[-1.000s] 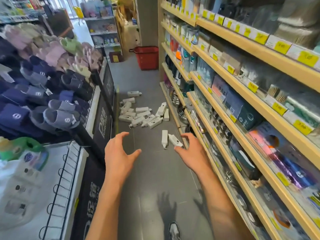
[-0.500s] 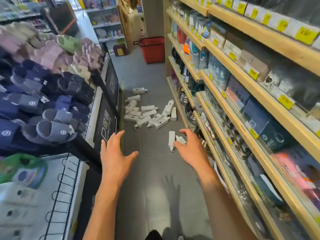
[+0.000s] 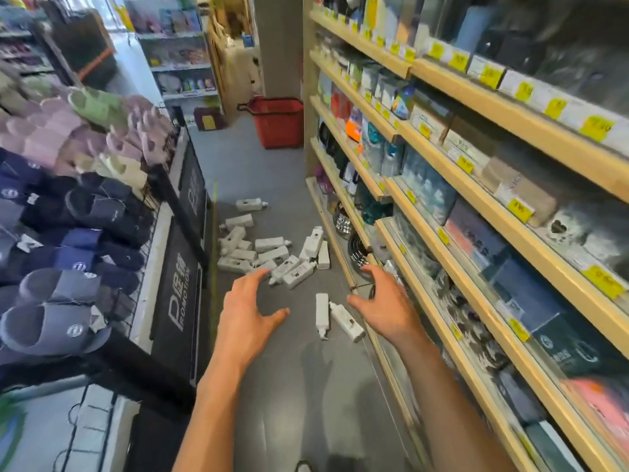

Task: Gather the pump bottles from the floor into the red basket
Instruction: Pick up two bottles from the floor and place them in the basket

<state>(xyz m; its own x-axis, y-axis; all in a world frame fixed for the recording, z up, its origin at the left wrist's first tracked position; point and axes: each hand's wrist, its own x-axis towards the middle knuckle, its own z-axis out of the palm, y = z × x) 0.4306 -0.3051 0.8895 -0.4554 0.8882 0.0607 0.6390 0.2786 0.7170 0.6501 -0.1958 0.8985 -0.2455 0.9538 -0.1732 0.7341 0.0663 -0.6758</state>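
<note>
1. You are at the reaching step. Your left hand [image 3: 248, 311] and right hand [image 3: 384, 308] are stretched forward with loose, spread fingers and grasp nothing.
2. Two pump bottles [image 3: 322, 313] lie flat on the floor between your hands, nearer to the right one. The heap [image 3: 272, 253] of others lies beyond at 12 o'clock.
3. The red basket [image 3: 279, 122] stands far away at 12 o'clock, well apart from every bottle.
4. Next, I think, you must bend down and take the near pair first.
5. The shelf [image 3: 442, 233] at 3 o'clock and the slipper rack [image 3: 68, 216] at 9 o'clock make the aisle narrow.
</note>
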